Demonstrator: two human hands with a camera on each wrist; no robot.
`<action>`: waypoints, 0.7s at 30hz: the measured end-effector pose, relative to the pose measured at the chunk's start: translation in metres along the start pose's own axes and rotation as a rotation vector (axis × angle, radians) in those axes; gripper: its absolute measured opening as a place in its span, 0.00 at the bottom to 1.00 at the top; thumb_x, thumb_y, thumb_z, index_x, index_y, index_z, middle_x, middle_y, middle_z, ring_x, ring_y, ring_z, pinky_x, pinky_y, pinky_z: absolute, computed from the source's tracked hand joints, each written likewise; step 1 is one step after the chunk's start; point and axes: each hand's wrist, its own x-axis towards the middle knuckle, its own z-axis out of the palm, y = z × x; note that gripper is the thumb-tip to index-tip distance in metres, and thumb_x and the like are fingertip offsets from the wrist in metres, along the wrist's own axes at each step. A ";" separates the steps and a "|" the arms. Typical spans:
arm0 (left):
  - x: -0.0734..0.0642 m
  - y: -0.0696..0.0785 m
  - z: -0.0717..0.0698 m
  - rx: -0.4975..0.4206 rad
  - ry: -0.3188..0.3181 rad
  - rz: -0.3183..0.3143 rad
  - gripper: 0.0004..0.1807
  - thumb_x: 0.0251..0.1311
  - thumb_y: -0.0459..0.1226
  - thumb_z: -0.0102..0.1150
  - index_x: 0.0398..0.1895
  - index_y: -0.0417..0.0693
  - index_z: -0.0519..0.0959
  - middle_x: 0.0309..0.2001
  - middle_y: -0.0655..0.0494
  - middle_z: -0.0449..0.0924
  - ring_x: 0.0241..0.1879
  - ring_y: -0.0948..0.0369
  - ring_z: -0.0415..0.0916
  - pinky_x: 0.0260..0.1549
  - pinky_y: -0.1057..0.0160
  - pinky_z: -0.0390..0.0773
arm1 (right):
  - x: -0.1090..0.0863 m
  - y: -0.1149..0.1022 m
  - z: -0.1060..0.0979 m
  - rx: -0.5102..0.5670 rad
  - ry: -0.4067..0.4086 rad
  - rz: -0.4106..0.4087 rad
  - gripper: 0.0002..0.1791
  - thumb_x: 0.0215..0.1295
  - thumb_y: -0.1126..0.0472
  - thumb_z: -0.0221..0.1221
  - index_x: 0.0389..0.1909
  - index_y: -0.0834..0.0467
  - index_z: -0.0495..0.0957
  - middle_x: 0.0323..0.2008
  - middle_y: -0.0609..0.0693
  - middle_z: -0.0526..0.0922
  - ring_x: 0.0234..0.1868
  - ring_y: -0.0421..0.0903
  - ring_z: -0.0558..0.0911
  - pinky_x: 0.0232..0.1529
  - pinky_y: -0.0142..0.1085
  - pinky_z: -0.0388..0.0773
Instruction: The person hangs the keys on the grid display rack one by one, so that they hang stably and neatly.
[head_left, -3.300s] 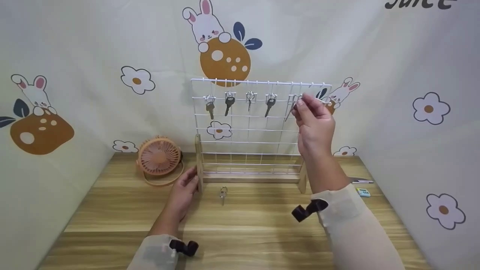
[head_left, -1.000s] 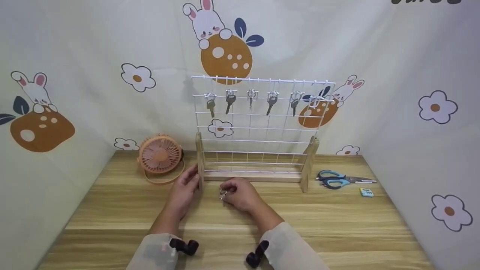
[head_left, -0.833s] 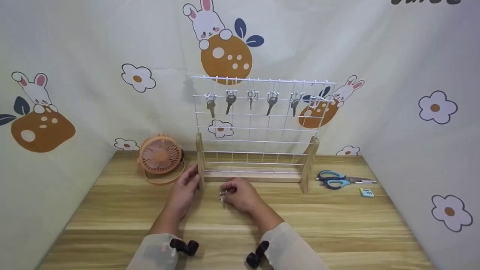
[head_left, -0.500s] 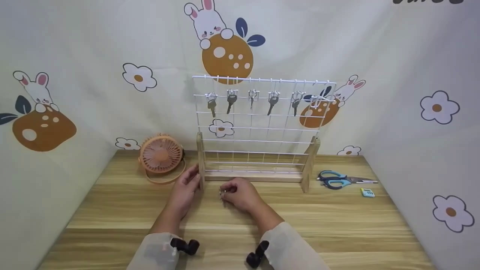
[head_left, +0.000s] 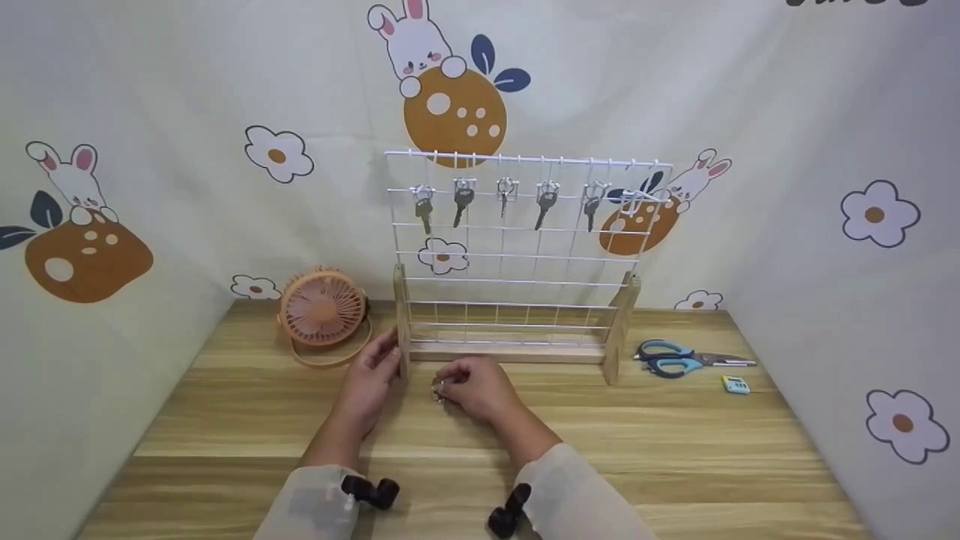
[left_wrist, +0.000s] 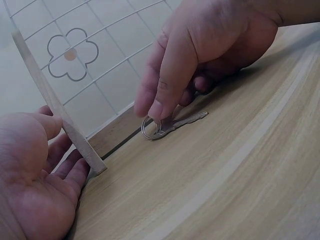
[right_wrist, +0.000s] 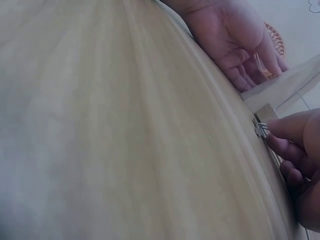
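A silver key [left_wrist: 192, 119] on a split ring [left_wrist: 144, 129] lies low over the wooden table, in front of the rack's base. My right hand [head_left: 484, 386] pinches the ring between thumb and forefinger, as the left wrist view shows, and the key's blade points back under the palm. With thumb and fingers on either side, my left hand [head_left: 366, 384] grips the left wooden leg [head_left: 402, 319] of the white wire rack [head_left: 517, 282]. Along the rack's upper part several keys [head_left: 547, 204] hang in a row from hooks. A bare white hook [head_left: 634, 201] sits at the right end.
An orange desk fan [head_left: 322, 309] stands left of the rack. Scissors [head_left: 694, 360] with blue handles and a small light-blue timer-like device [head_left: 736, 385] lie to the right. A printed cloth [head_left: 187, 217] surrounds the table [head_left: 675, 465] at the back and sides.
My right hand has come down from the rack's upper right, where a key now hangs, to the key on the table and taken its ring. The left hand has stayed on the leg.
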 end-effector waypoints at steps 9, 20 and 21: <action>0.001 0.000 -0.001 0.019 -0.002 -0.012 0.28 0.82 0.37 0.53 0.81 0.52 0.66 0.80 0.48 0.67 0.79 0.49 0.66 0.79 0.48 0.69 | 0.001 -0.001 -0.004 0.080 0.028 0.049 0.06 0.67 0.61 0.72 0.42 0.54 0.93 0.39 0.47 0.94 0.40 0.37 0.87 0.47 0.33 0.85; 0.000 0.001 -0.001 -0.013 0.005 -0.021 0.27 0.83 0.36 0.51 0.81 0.51 0.67 0.80 0.47 0.68 0.78 0.51 0.66 0.79 0.48 0.69 | -0.003 -0.024 -0.052 0.490 0.193 0.052 0.12 0.72 0.65 0.68 0.53 0.62 0.89 0.47 0.55 0.91 0.43 0.44 0.88 0.50 0.40 0.90; 0.000 0.001 0.000 -0.011 0.003 -0.024 0.27 0.82 0.36 0.51 0.81 0.51 0.67 0.80 0.48 0.68 0.78 0.52 0.66 0.79 0.49 0.69 | -0.006 -0.028 -0.060 0.517 0.214 0.039 0.12 0.72 0.66 0.68 0.53 0.63 0.88 0.47 0.55 0.91 0.45 0.44 0.88 0.53 0.40 0.90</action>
